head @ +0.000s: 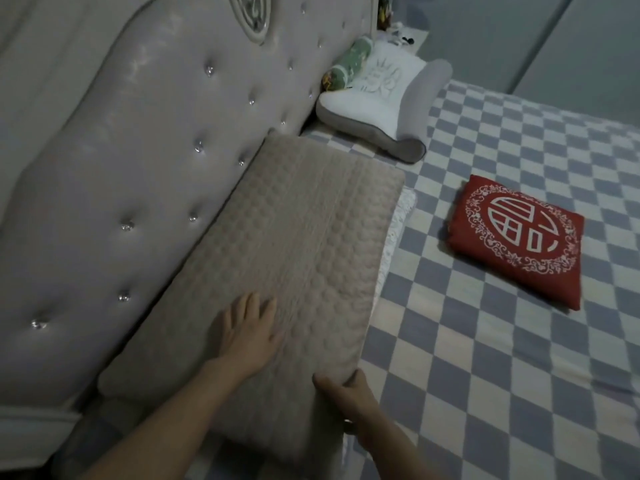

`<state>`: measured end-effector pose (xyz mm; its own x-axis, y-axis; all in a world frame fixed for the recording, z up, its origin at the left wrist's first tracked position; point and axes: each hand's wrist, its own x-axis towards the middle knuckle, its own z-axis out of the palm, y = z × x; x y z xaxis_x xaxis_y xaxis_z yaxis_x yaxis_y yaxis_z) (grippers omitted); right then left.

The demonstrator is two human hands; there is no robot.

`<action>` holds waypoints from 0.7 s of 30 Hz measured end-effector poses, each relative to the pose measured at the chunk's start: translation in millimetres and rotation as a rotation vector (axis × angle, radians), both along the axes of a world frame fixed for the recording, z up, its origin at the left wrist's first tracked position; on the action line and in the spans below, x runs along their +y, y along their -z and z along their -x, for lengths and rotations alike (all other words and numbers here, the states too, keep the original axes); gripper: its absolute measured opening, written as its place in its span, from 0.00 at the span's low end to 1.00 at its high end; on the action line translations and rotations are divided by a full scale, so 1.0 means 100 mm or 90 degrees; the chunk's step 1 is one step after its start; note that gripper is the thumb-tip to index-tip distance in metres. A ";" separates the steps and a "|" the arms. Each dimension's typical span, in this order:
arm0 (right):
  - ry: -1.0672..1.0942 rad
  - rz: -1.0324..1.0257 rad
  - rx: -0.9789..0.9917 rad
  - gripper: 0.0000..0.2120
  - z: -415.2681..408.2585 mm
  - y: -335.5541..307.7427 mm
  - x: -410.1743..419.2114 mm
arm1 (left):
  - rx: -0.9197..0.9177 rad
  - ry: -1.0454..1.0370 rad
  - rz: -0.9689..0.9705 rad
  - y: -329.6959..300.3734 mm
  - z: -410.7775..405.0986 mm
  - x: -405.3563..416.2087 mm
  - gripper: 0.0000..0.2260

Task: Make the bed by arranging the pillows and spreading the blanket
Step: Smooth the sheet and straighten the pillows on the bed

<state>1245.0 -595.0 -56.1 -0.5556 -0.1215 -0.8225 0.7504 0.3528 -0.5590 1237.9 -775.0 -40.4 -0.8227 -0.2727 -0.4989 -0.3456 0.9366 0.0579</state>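
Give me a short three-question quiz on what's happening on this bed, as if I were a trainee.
1. True or false: the left hand lies flat on the beige quilted rectangular pillow.
2. What does the right hand grip?
   A. that pillow's near corner
   B. the red square cushion with white emblem
   C. the blue-and-white checkered bedcover
3. Fill in: the white contoured pillow with grey sides sits against the grey tufted ____.

Key: 1 true; 2 A; 3 headboard.
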 end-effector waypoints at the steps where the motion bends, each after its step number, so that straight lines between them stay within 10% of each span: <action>1: 0.005 -0.009 0.023 0.36 -0.02 0.02 -0.07 | 0.008 -0.002 -0.006 -0.01 0.01 0.02 0.28; 6: -0.073 0.037 0.146 0.14 -0.08 -0.24 -0.31 | 0.172 0.011 -0.034 -0.12 0.31 0.20 0.23; 10: -0.320 -0.085 0.085 0.12 -0.25 0.02 0.12 | -0.043 0.157 -0.152 0.04 0.23 0.53 0.19; 21: 0.152 -0.229 0.133 0.16 -0.37 0.49 2.74 | 0.011 0.255 -0.277 0.17 0.08 2.40 0.18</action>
<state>1282.4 -320.7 -105.0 -0.6910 0.3015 -0.6570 0.7188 0.3823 -0.5807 1229.5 -535.5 -57.4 -0.8284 0.2873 -0.4808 0.0345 0.8829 0.4683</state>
